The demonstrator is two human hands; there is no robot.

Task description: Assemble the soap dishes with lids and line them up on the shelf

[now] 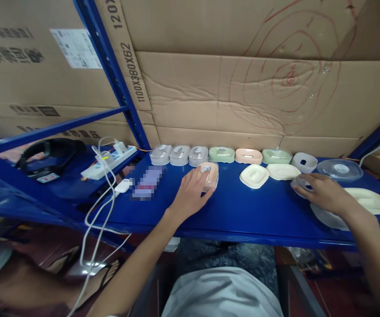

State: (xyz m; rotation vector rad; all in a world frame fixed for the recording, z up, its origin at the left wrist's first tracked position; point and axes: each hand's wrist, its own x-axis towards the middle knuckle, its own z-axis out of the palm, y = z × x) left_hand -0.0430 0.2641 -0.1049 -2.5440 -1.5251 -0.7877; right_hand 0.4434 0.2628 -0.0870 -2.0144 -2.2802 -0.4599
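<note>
On the blue shelf top, my left hand [193,189] grips a peach soap box [211,172] with a clear cover and a round sticker. Its fingers lie over the top, and the thumb is at the near right side. Farther right, my right hand [326,191] is closed over a small greyish box part [298,182], mostly hidden under the fingers. Two cream trays [254,176] lie between the hands. Under my right wrist is a clear cover [328,216], beside a larger cream tray [373,201].
Along the cardboard backing stand several grey boxes [179,155], a green box [222,154], an open peach one [248,156] and a grey piece [304,162]. A power strip [110,163], white cables and headphones [49,158] are left. Another person's leg [34,277] shows lower left.
</note>
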